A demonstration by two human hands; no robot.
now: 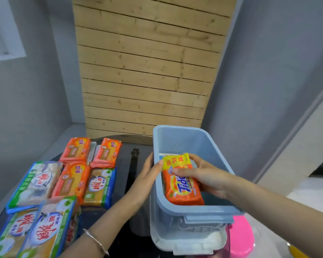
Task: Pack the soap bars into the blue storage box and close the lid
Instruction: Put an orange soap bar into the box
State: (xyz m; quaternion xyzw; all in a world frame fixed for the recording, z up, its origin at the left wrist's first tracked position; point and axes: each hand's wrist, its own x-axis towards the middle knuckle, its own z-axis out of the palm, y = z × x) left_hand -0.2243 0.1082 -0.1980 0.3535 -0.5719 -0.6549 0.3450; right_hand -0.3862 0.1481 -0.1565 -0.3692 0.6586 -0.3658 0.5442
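One orange and yellow plastic-wrapped Tide soap bar (183, 187) sits tilted inside the pale blue plastic storage box (175, 133), by its left wall; right hand (207, 175) grips it, thumb across the printed face, fingers clamped round the far edge; left hand (145, 175) holds the box's left rim, thumb tip inside on the bar's yellow end, fingers flat on the outer wall; box top open; orange wrapped soap bars (75, 149) and green-and-blue wrapped soap bars (99, 185) lie packed together on the dark round counter (119, 175) left of the box; silver bracelet (97, 241) on the left wrist; pink plastic object (241, 237) beside the box's near right corner.
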